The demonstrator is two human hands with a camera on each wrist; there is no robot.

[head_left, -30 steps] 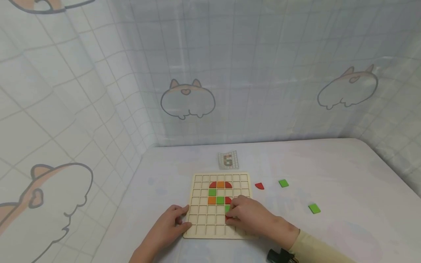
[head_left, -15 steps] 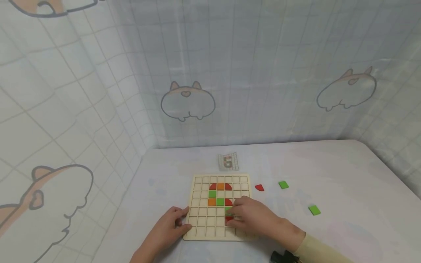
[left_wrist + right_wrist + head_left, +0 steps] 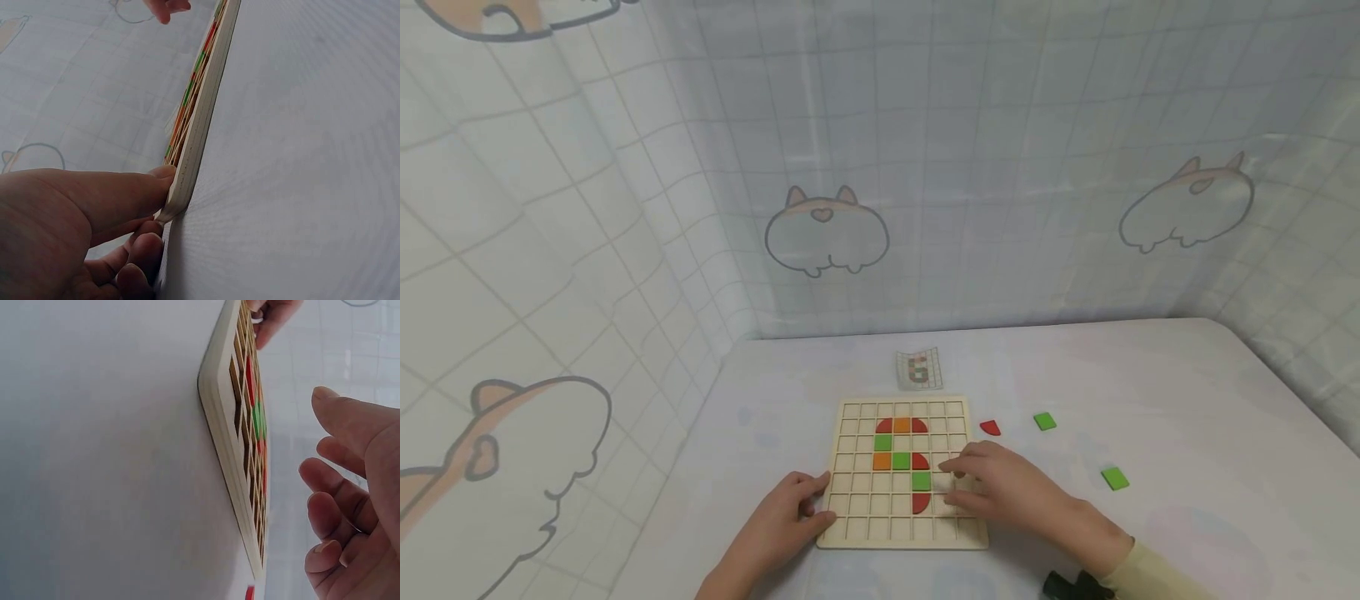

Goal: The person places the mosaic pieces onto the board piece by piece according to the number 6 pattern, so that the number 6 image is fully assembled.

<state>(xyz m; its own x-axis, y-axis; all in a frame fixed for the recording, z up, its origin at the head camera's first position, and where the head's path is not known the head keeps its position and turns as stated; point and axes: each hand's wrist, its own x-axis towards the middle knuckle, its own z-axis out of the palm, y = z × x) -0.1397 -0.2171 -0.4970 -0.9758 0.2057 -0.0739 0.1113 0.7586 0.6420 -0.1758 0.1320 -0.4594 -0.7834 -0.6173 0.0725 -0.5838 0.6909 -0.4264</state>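
Observation:
A wooden grid board (image 3: 859,505) lies on the table, its cells bearing several coloured tiles. Red quarter-round tiles, orange squares and green squares form a curved figure; its lowest tile is a red quarter-round (image 3: 921,502) below a green square (image 3: 921,481). At the board's left edge, my left hand (image 3: 782,518) touches with thumb and index fingertip. Its thumb (image 3: 137,190) is at the front corner in the left wrist view, the other fingers bent alongside. Over the board's right part, my right hand (image 3: 1003,487) has its thumb and index finger spread, nothing between them.
Right of the board lie a loose red quarter-round tile (image 3: 991,427), a green square tile (image 3: 1045,421) and a nearer green tile (image 3: 1116,478). Behind the board is a small pattern card (image 3: 919,369). A printed curtain (image 3: 970,208) stands behind the table (image 3: 1150,375).
My right hand has let go of the red quarter-round tile at the figure's lower right and moved right, uncovering it and the green square above. The left hand has stayed at the board's edge.

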